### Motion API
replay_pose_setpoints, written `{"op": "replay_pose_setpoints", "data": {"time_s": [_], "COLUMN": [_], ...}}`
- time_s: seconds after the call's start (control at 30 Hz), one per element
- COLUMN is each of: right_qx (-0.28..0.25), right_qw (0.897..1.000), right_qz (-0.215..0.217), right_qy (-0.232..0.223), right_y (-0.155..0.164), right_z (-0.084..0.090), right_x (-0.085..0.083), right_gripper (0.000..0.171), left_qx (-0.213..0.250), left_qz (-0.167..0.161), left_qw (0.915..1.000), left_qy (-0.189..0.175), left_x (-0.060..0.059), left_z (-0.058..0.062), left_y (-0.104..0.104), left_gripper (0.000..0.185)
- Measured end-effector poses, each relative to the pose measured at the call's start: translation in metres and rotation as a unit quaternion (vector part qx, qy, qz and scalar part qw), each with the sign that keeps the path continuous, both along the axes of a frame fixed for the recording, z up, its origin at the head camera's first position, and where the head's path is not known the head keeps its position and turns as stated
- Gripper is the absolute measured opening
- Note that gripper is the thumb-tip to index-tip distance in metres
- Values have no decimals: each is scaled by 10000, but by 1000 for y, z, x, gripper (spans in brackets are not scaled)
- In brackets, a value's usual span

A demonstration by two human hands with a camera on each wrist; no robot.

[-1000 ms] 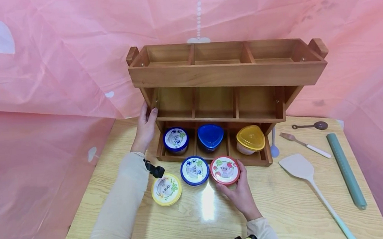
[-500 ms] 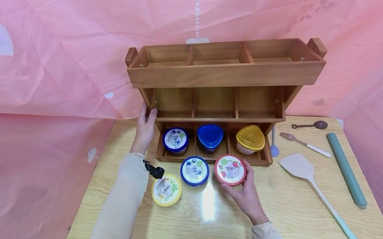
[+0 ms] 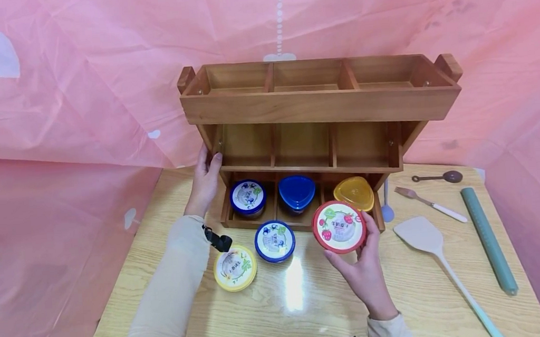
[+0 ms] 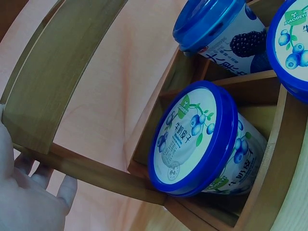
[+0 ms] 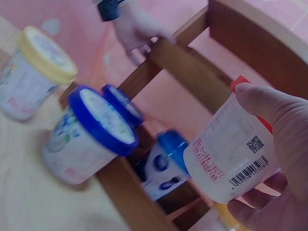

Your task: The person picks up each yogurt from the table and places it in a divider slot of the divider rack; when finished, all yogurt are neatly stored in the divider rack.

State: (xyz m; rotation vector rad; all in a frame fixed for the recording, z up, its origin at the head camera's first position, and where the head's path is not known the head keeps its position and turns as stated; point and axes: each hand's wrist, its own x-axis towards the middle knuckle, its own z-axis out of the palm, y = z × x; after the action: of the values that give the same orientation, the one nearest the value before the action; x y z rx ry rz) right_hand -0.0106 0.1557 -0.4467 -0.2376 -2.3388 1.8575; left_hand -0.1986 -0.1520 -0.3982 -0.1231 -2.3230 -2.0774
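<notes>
My right hand (image 3: pixel 366 280) grips a tub with a red, strawberry-printed lid (image 3: pixel 339 227), raised in front of the rack's right lower compartment. In the right wrist view the thumb lies at the lid's rim, fingers round the white side (image 5: pixel 226 149). My left hand (image 3: pixel 203 187) holds the left side of a three-tier wooden rack (image 3: pixel 322 107). The bottom tier holds a blueberry tub (image 3: pixel 248 196), a tub with a blue rounded-triangular lid (image 3: pixel 296 192) and one with a yellow lid (image 3: pixel 358 190), partly hidden by the held tub. Before the rack stand a blue-lidded tub (image 3: pixel 274 241) and a yellow-lidded tub (image 3: pixel 235 268).
To the right lie a white turner (image 3: pixel 420 233), a fork (image 3: pixel 430 204), a dark spoon (image 3: pixel 451 176), a blue spoon (image 3: pixel 387 212) and a green rolling pin (image 3: pixel 489 241). Pink cloth (image 3: pixel 79 99) hangs behind the wooden table (image 3: pixel 178 329).
My right hand has lifted the red-lidded tub from beside the blue-lidded one and carried it right, toward the rack's right lower compartment. The left hand stays on the rack.
</notes>
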Motion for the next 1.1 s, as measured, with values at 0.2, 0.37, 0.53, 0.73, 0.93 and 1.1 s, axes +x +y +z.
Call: {"op": "replay_pose_setpoints", "data": {"time_s": [0.2, 0.37, 0.53, 0.73, 0.93, 1.1], "right_qx": [-656, -1179, -1306, -1282, -1321, -1354], "right_qw": [9932, 9759, 9726, 9690, 9675, 9670], "right_qz": [-25, 65, -88, -172, -188, -201], "right_qy": [962, 1836, 1922, 2107, 2146, 2148], "right_y": [4, 13, 26, 41, 47, 44], "right_z": [27, 47, 67, 80, 82, 87], "right_x": [-3, -13, -29, -52, -72, -80], "right_gripper": [108, 106, 105, 101, 99, 98], "left_qx": [-76, -133, -125, -127, -183, -167], "left_qz": [-14, -13, -13, 24, 39, 16], "left_qw": [9999, 9999, 9999, 9998, 9997, 9998], "left_qy": [-66, -95, -114, -167, -161, -100], "left_x": [0, 0, 0, 2, 2, 2], "left_z": [2, 3, 3, 3, 2, 1], "left_y": [0, 0, 0, 0, 0, -1], "left_gripper": [60, 60, 61, 61, 61, 61]}}
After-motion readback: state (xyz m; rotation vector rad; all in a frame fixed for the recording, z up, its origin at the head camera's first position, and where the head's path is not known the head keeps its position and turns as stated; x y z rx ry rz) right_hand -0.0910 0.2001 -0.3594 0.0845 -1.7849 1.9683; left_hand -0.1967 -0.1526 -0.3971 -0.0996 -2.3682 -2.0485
